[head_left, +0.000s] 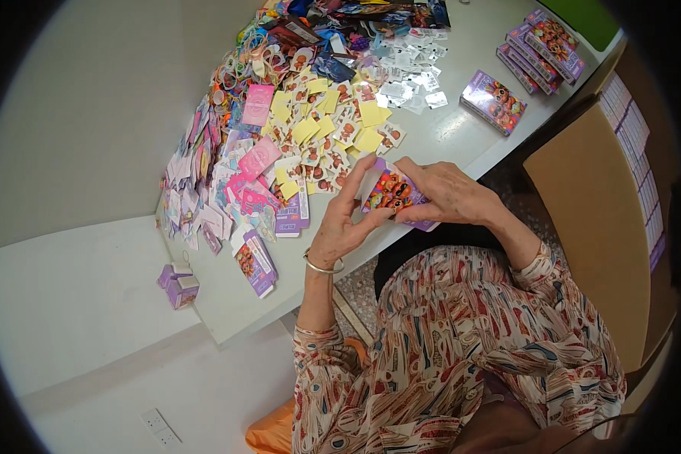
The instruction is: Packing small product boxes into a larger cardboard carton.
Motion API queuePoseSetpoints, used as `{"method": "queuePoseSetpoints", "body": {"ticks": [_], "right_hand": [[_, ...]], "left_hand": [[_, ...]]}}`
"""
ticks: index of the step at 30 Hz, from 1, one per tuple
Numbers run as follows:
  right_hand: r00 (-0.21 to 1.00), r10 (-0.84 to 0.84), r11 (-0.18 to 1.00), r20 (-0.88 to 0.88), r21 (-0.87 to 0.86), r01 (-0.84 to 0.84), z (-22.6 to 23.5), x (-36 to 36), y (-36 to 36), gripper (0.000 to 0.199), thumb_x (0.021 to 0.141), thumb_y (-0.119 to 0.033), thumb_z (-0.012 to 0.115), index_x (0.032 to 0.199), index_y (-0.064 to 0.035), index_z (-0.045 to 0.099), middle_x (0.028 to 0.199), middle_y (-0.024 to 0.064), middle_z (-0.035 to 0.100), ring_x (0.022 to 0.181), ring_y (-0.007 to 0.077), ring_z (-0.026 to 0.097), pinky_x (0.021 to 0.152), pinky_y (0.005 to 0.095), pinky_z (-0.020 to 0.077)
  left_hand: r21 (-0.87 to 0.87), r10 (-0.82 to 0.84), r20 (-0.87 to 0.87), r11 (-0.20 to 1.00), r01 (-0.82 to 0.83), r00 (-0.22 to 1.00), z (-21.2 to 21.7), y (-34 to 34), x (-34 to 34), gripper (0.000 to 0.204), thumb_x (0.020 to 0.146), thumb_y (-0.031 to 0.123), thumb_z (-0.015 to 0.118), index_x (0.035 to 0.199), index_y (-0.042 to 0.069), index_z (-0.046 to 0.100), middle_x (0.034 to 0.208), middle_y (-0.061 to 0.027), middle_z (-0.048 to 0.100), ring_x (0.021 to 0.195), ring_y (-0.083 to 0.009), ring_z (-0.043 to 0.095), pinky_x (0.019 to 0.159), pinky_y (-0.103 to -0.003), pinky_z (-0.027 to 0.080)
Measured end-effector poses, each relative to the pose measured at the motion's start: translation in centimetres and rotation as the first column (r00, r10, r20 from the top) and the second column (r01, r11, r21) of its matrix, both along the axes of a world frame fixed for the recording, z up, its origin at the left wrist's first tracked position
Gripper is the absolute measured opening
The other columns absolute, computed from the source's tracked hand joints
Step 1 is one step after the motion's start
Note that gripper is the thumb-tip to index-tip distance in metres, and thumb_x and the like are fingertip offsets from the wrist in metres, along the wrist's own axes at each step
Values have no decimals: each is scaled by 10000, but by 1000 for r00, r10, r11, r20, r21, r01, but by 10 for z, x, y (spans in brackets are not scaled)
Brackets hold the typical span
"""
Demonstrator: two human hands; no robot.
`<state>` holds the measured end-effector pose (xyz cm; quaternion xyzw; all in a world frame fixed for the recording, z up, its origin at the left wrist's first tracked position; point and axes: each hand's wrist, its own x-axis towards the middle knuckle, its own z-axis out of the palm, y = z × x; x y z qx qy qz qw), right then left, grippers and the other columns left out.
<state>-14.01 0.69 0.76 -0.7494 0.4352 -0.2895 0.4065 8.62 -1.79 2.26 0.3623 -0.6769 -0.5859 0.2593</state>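
Between my two hands, above the table's front edge, is a small purple carton [393, 194] with colourful cartoon figures on its face. My left hand [342, 231] grips its left side, thumb below and fingers at the upper corner. My right hand [452, 194] closes round the right side, its thumb along the lower edge. Just beyond the carton lies a heap of yellow and white picture cards [327, 129]. Left of my left hand, an open purple carton [255, 263] rests on the table, with another purple carton [293, 213] partly under the cards.
Pink packets [259, 157] and small white sachets [415, 64] lie on the white table [238, 310]. Coloured bands [242, 64] are heaped at the back left. Purple cartons [541, 51] are stacked at the far right, beside a cardboard box [583, 204] filled with cartons.
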Motion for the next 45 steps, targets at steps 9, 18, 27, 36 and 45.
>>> {"method": "queuePoseSetpoints", "body": {"ticks": [9, 18, 27, 36, 45], "right_hand": [[992, 27, 999, 127, -31, -23, -12, -3, -6, 560, 800, -407, 725, 1112, -46, 431, 744, 199, 586, 750, 421, 585, 670, 456, 428], [959, 41, 955, 280, -294, 45, -19, 0, -12, 746, 773, -296, 757, 1367, -75, 363, 982, 206, 642, 930, 401, 607, 784, 438, 476], [895, -68, 977, 441, 212, -30, -17, -4, -19, 612, 829, -193, 743, 1313, -43, 400, 1112, 64, 593, 1063, 125, 516, 964, 283, 397], [919, -125, 984, 374, 162, 67, -25, -4, -19, 508, 970, -247, 553, 1373, -2, 365, 1021, 108, 648, 910, 132, 578, 838, 292, 458], [938, -25, 992, 347, 122, -19, -30, -4, -19, 326, 1018, -292, 430, 1172, -26, 537, 778, 158, 629, 664, 225, 590, 665, 333, 471]], "left_hand": [[-164, -21, 122, 986, 41, 992, -9, 6, 2, 577, 841, 83, 700, 1364, 20, 466, 1298, -143, 568, 1110, -182, 580, 955, -309, 454], [-57, 88, 50, 995, -85, 995, -4, 4, -5, 536, 834, 20, 688, 1315, 12, 452, 1162, -72, 572, 978, -129, 572, 847, -247, 474], [-60, 187, -46, 980, -190, 981, -34, 8, 3, 446, 876, -21, 627, 1307, 13, 517, 1136, -64, 548, 861, -103, 539, 773, -233, 478], [139, 349, -223, 935, -325, 910, -8, 6, -18, 336, 861, -15, 647, 1193, -17, 600, 1157, -85, 592, 1018, -126, 567, 853, -241, 475], [138, 442, -90, 893, -429, 892, 0, 12, -25, 155, 910, 66, 631, 1033, -23, 658, 1054, -62, 673, 900, -80, 605, 781, -197, 467]]}}
